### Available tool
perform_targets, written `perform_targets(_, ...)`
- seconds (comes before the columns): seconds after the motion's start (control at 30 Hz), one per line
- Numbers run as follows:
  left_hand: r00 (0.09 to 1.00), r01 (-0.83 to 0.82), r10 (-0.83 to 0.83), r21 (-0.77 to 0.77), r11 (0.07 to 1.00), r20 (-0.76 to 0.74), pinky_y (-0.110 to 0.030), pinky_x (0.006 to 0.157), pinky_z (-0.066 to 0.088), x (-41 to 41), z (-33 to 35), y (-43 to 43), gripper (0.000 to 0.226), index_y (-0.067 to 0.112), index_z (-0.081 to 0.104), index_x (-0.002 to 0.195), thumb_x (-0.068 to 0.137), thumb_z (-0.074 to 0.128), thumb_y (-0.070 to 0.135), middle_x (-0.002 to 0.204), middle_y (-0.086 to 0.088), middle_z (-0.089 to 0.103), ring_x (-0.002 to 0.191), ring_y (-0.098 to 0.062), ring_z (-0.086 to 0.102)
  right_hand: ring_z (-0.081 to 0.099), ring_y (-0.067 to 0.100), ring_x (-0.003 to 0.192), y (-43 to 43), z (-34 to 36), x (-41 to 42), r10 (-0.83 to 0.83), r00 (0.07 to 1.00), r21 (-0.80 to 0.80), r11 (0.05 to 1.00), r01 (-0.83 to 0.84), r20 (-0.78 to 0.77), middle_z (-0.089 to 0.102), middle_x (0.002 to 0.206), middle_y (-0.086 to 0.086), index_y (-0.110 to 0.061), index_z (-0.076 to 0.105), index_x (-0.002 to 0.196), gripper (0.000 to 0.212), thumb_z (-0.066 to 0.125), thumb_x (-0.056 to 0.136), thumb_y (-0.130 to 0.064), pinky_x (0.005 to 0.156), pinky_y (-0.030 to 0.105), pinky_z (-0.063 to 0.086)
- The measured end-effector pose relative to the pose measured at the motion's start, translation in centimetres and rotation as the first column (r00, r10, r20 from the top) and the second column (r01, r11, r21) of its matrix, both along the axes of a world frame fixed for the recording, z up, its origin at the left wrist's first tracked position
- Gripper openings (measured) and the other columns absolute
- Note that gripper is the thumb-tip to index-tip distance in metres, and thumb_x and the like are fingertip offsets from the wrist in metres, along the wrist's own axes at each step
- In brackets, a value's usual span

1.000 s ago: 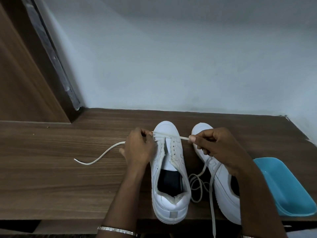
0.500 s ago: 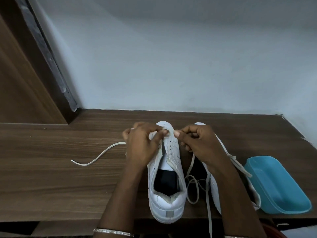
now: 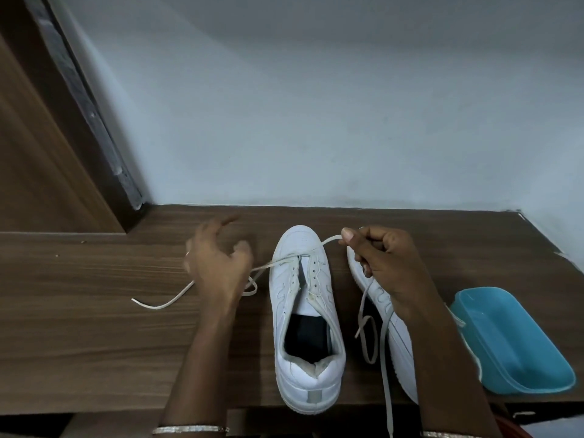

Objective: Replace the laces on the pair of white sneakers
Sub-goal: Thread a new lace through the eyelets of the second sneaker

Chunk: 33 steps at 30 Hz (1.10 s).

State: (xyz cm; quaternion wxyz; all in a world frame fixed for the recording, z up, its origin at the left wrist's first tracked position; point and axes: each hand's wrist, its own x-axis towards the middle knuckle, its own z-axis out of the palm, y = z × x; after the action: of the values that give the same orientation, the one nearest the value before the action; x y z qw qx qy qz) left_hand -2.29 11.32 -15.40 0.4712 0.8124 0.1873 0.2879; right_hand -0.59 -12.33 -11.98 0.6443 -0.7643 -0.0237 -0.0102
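The limp, light lace [image 3: 330,239] should take a pinch near its end, right hand [image 3: 384,263] fingers clamped there at one o'clock of the sneaker [image 3: 305,314], left hand [image 3: 218,270] fingers apart.

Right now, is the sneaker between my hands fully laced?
No, the lace crosses only the toe-end eyelets of the sneaker; the others sit empty.
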Motion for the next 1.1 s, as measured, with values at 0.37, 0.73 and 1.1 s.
perform_targets(0.37,0.909,0.408,-0.412,0.066,0.911,0.063,-0.041,0.076,0.058,1.1,-0.8,-2.5,0.025,0.032,0.078,0.089,0.088,0.062,0.051,0.069,0.017,0.073,0.067,0.002,0.069,0.049,-0.001,0.047,2.6,0.1,-0.6,0.087,0.996,-0.105,0.991,-0.083,0.036,0.057,0.055,-0.001,-0.016,0.075,0.076,0.023,0.075,0.090,-0.035,0.054,0.014,0.035)
perform_targets(0.73,0.887,-0.408,0.306,-0.277,0.870,-0.344,-0.045,0.086,0.051,0.0,-1.2,1.8,0.019,0.022,0.073,0.074,0.085,0.061,0.032,0.081,-0.005,0.069,0.090,-0.033,0.063,0.044,0.010,0.049,-0.8,0.3,0.1,0.001,1.000,0.042,0.999,-0.002,0.024,0.055,0.058,0.000,-0.009,0.077,0.086,0.024,0.068,0.095,-0.030,0.050,0.019,0.039)
perform_targets(1.1,0.793,0.579,-0.606,0.229,0.783,0.067,-0.027,0.088,0.052,0.0,0.7,-3.3,0.035,0.025,0.066,0.126,0.091,0.062,0.026,0.108,0.010,0.072,0.103,-0.006,0.067,0.070,0.018,0.060,3.8,-0.8,0.0,0.113,0.992,-0.070,0.991,-0.110,0.046,0.077,0.084,0.003,-0.013,0.062,0.102,0.005,0.064,0.097,-0.011,0.054,0.015,0.045)
